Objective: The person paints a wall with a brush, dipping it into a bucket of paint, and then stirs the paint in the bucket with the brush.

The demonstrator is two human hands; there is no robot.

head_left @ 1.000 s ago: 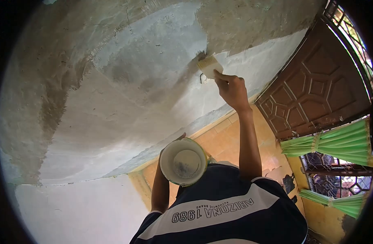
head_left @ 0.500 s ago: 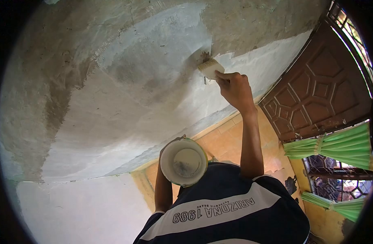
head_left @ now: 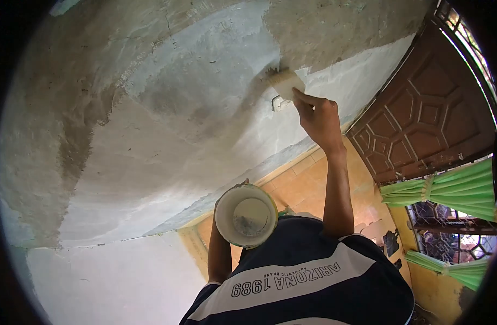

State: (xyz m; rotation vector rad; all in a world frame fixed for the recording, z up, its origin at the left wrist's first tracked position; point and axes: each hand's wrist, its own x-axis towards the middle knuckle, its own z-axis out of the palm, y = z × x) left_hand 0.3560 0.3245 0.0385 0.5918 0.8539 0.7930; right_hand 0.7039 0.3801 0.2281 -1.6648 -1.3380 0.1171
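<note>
My right hand (head_left: pixel 320 123) pinches the handle end of a wide, pale brush (head_left: pixel 288 84), whose bristles are against the wall (head_left: pixel 167 130). Around the bristles the wall is part bare grey-brown and part coated whitish. Just below the brush is a small white fitting (head_left: pixel 281 103) on the wall. My left hand (head_left: pixel 246 181) holds a round white bucket (head_left: pixel 222 216) in front of my chest; mostly the bucket hides it, with a fingertip showing at the far rim. Inside the bucket is some whitish-grey material.
A brown panelled wooden door (head_left: pixel 416 116) stands at the right. Below it are green curtains (head_left: pixel 462 187) and a window with a metal grille (head_left: pixel 438 246). Orange tiles (head_left: pixel 300 184) show beyond the bucket. A white surface (head_left: pixel 113 276) lies at the lower left.
My right hand and the brush have shifted slightly right and down in the view. More of the white wall fitting shows. The bucket stays nearly in place.
</note>
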